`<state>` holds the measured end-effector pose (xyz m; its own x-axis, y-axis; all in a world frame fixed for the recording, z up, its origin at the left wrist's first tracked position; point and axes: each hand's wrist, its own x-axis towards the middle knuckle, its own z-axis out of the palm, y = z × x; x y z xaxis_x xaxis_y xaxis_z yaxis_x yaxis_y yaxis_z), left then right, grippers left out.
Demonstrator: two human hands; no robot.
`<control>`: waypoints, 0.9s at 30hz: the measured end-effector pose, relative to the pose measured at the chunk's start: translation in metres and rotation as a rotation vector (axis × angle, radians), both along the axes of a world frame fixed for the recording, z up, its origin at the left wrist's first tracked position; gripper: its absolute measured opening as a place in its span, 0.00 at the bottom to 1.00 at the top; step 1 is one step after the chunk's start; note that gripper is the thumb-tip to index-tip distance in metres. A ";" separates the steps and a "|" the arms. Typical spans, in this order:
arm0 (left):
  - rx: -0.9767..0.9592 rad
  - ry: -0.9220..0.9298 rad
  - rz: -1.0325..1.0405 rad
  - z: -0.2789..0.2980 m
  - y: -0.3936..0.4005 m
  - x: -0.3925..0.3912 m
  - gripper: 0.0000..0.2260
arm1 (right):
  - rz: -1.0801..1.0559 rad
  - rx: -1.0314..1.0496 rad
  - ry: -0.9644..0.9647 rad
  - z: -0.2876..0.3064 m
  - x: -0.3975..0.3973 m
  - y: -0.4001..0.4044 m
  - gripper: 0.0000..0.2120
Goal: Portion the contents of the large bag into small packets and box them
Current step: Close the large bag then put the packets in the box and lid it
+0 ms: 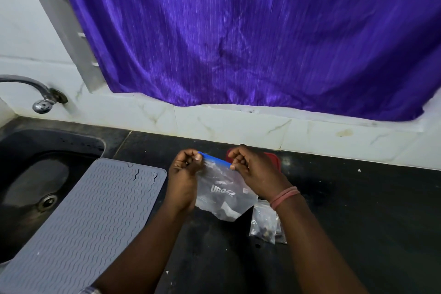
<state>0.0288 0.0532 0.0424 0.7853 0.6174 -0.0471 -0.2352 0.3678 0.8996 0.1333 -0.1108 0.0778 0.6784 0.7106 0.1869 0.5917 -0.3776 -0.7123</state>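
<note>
A clear large zip bag with a blue seal strip and white lettering hangs above the black counter, with dark contents low inside it. My left hand pinches the left end of the blue strip. At the strip's right end my right hand pinches too. Small clear packets holding dark bits lie on the counter under my right wrist. A red-lidded box shows partly behind my right hand.
A grey ribbed mat lies on the left, overlapping a dark sink with a metal tap above it. A white tiled ledge and a purple curtain bound the back. Black counter stretches to the right.
</note>
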 end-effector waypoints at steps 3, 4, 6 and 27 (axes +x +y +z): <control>-0.031 -0.034 0.022 0.002 0.008 0.000 0.13 | 0.000 -0.028 0.004 -0.007 0.004 -0.011 0.10; -0.032 -0.033 0.045 0.001 0.010 0.000 0.13 | 0.014 -0.049 0.006 -0.008 0.003 -0.014 0.10; -0.021 0.001 0.096 -0.001 0.014 -0.001 0.10 | 0.042 -0.069 -0.027 -0.013 0.005 -0.018 0.07; 0.214 0.481 0.181 -0.027 0.043 -0.016 0.12 | -0.400 0.347 0.692 -0.069 -0.026 0.054 0.03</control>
